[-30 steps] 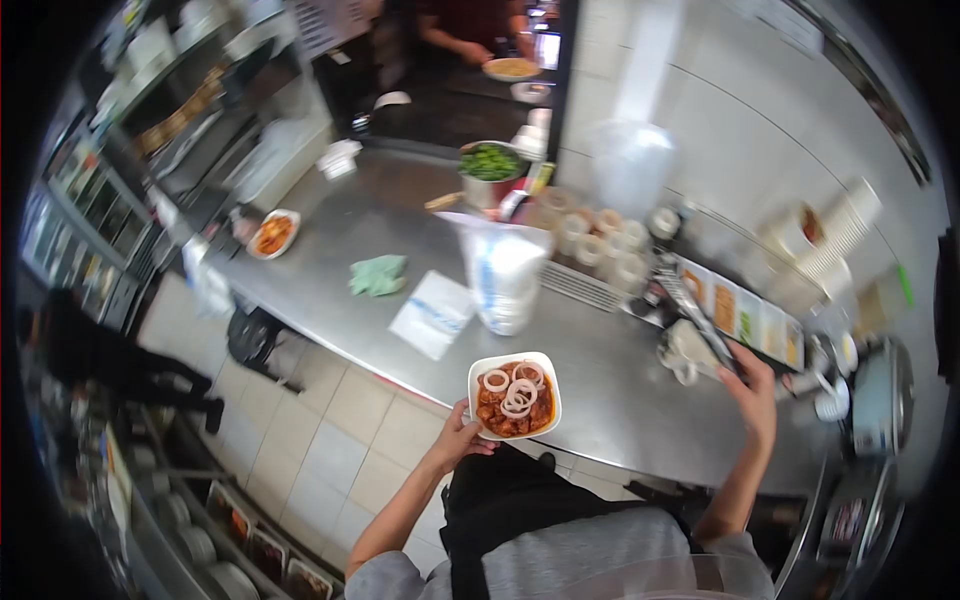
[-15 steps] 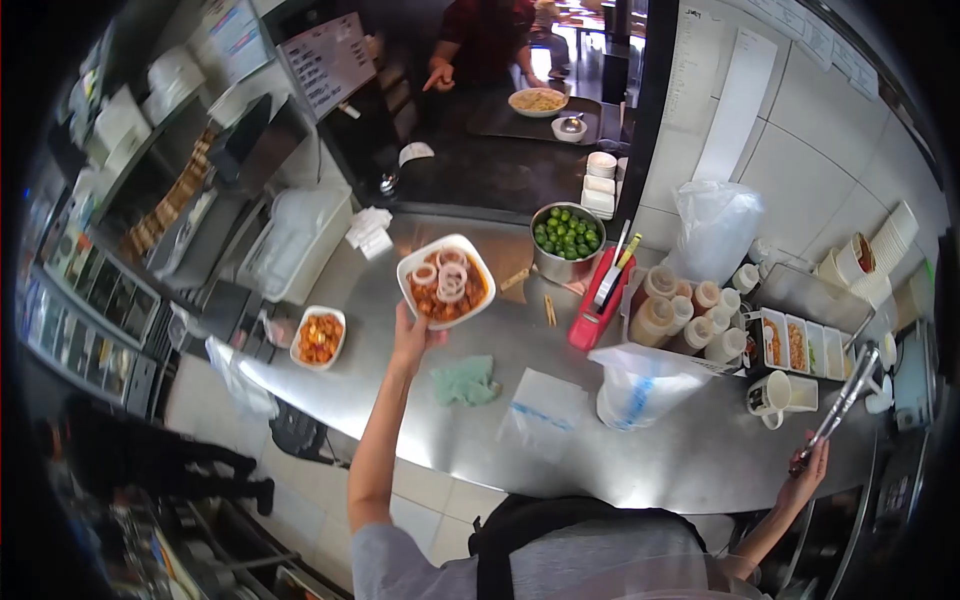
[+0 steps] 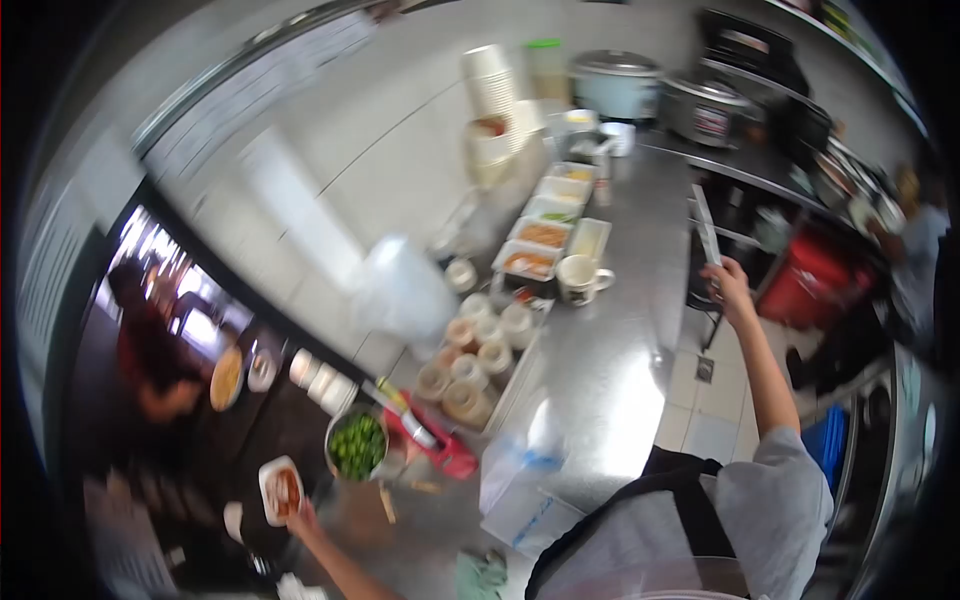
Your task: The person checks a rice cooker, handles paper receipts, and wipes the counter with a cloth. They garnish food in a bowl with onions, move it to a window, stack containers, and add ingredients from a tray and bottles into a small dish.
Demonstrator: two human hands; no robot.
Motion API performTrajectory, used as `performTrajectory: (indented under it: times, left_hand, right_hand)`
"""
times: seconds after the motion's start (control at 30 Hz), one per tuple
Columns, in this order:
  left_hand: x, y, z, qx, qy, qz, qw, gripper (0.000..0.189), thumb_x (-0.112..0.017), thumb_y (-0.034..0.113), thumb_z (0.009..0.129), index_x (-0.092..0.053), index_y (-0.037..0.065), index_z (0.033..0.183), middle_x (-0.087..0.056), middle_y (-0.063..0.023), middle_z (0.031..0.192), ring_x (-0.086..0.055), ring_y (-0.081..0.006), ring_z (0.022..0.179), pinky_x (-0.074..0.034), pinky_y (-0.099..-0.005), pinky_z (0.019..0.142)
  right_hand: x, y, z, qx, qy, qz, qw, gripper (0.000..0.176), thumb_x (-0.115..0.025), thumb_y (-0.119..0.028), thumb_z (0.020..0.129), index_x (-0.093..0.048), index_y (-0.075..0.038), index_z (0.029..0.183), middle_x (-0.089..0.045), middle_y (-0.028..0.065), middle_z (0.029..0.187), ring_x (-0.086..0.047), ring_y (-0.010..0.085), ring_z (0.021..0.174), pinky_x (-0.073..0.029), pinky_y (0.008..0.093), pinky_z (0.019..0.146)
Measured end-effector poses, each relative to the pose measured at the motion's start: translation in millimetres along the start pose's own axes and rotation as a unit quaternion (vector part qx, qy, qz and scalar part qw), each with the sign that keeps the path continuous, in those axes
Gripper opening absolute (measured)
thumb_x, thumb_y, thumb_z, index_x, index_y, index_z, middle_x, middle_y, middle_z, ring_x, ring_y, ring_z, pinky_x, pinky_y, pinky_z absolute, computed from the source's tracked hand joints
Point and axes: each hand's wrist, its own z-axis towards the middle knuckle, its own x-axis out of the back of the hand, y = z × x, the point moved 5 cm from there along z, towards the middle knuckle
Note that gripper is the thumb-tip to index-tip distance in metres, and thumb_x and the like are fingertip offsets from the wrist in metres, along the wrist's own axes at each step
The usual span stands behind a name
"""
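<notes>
My left hand (image 3: 304,520) grips the rim of a white bowl (image 3: 268,493) of reddish food topped with pale onion rings, held out toward the dark pass counter. In my right hand (image 3: 732,286) are metal tongs (image 3: 704,222), pointing up beyond the steel counter's edge. Closest to the bowl stands a metal pot of green limes (image 3: 357,446). A red holder (image 3: 445,452) with utensils lies beside that pot. On the counter below sits a crumpled green cloth (image 3: 482,575).
Several sauce bottles (image 3: 466,400), a printed mug (image 3: 578,279) and a row of topping trays (image 3: 543,233) line the wall side of the steel counter (image 3: 620,350). Rice cookers (image 3: 615,85) stand at the far end. One person (image 3: 150,340) is behind the pass, another (image 3: 915,250) at right.
The view has swung to the right. The bowl has moved from above the steel counter toward the pass, still in my left hand. My right hand keeps the tongs, now raised past the counter edge.
</notes>
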Motion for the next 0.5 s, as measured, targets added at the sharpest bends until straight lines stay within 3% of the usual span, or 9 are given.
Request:
performTrajectory:
  times: [0.03,0.07,0.13,0.2,0.3,0.37,0.43,0.47,0.5]
  left_hand:
    - [-6.2,0.5,-4.2,-0.016,-0.034,-0.005,0.999,0.038,-0.057,0.022,0.086,-0.050,-0.002,0.115,-0.056,-0.0173,0.108,-0.056,-0.0291,0.093,-0.052,-0.0406,0.082]
    - [-6.8,2.8,9.6,-0.089,-0.100,0.145,0.980,0.039,-0.056,0.025,0.086,-0.050,-0.003,0.114,-0.057,-0.0154,0.107,-0.057,-0.0260,0.093,-0.053,-0.0364,0.079]
    - [-9.8,-0.3,0.6,-0.004,-0.008,0.118,0.993,0.043,-0.056,0.028,0.086,-0.044,0.001,0.118,-0.054,-0.0152,0.110,-0.056,-0.0263,0.095,-0.052,-0.0366,0.078]
    - [-16.6,-4.8,-3.1,0.036,0.040,0.144,0.988,0.048,-0.055,0.031,0.086,-0.038,0.004,0.123,-0.052,-0.0150,0.114,-0.054,-0.0267,0.097,-0.051,-0.0369,0.077]
    - [-24.3,-1.1,-14.6,0.078,0.094,0.199,0.972,0.057,-0.054,0.035,0.087,-0.029,0.009,0.131,-0.048,-0.0148,0.119,-0.053,-0.0272,0.100,-0.050,-0.0372,0.075]
    - [-21.8,7.1,-21.8,0.111,0.132,0.239,0.956,0.063,-0.053,0.038,0.087,-0.023,0.012,0.135,-0.046,-0.0146,0.123,-0.052,-0.0275,0.102,-0.049,-0.0375,0.074]
    - [-17.9,18.9,-37.7,0.122,0.159,0.285,0.937,0.069,-0.053,0.041,0.087,-0.017,0.015,0.140,-0.043,-0.0144,0.127,-0.050,-0.0278,0.104,-0.048,-0.0377,0.073]
    - [-29.5,22.6,-78.7,0.075,0.155,0.344,0.923,0.073,-0.053,0.041,0.086,-0.010,0.020,0.141,-0.042,-0.0144,0.128,-0.051,-0.0277,0.103,-0.047,-0.0377,0.069]
    - [-86.0,32.7,-159.7,0.028,0.155,0.402,0.902,0.077,-0.054,0.041,0.086,-0.002,0.024,0.141,-0.041,-0.0143,0.128,-0.051,-0.0276,0.102,-0.046,-0.0377,0.065]
  right_hand:
    - [-2.1,0.7,10.5,-0.008,-0.002,-0.012,1.000,0.029,-0.058,-0.012,0.078,-0.051,-0.007,0.105,-0.057,0.0036,0.079,-0.047,0.0087,0.050,-0.032,0.0202,0.040]
    - [-6.7,-1.4,20.3,-0.008,-0.005,-0.026,1.000,0.031,-0.057,-0.009,0.077,-0.051,-0.006,0.107,-0.054,0.0031,0.076,-0.047,0.0089,0.050,-0.030,0.0203,0.039]
    - [-20.7,-8.1,47.0,0.004,-0.028,-0.066,0.997,0.035,-0.058,-0.008,0.077,-0.050,-0.002,0.110,-0.050,0.0030,0.072,-0.047,0.0091,0.050,-0.030,0.0208,0.038]
    - [-40.9,-12.1,82.0,0.028,-0.036,-0.097,0.994,0.040,-0.058,-0.007,0.075,-0.050,0.003,0.112,-0.055,0.0053,0.072,-0.052,0.0099,0.052,-0.034,0.0225,0.040]
    - [-89.2,-21.0,162.1,0.110,-0.037,-0.216,0.970,0.040,-0.059,-0.008,0.075,-0.053,0.001,0.114,-0.062,0.0118,0.089,-0.061,0.0166,0.062,-0.044,0.0292,0.049]
    - [-114.6,-34.3,210.2,0.204,-0.002,-0.362,0.909,0.034,-0.058,-0.011,0.077,-0.055,-0.002,0.110,-0.063,0.0139,0.094,-0.063,0.0235,0.072,-0.049,0.0359,0.058]
    - [-157.6,-61.9,251.4,0.314,0.046,-0.523,0.791,0.027,-0.056,-0.015,0.079,-0.057,-0.006,0.105,-0.062,0.0134,0.093,-0.063,0.0290,0.082,-0.051,0.0413,0.066]
    - [-174.3,-68.5,286.8,0.271,0.037,-0.571,0.774,0.024,-0.050,-0.017,0.082,-0.059,-0.009,0.102,-0.063,0.0133,0.095,-0.062,0.0307,0.085,-0.050,0.0431,0.070]
    - [-186.3,-68.1,327.3,0.235,0.023,-0.614,0.754,0.023,-0.045,-0.019,0.084,-0.060,-0.011,0.100,-0.063,0.0131,0.097,-0.061,0.0323,0.089,-0.049,0.0450,0.074]
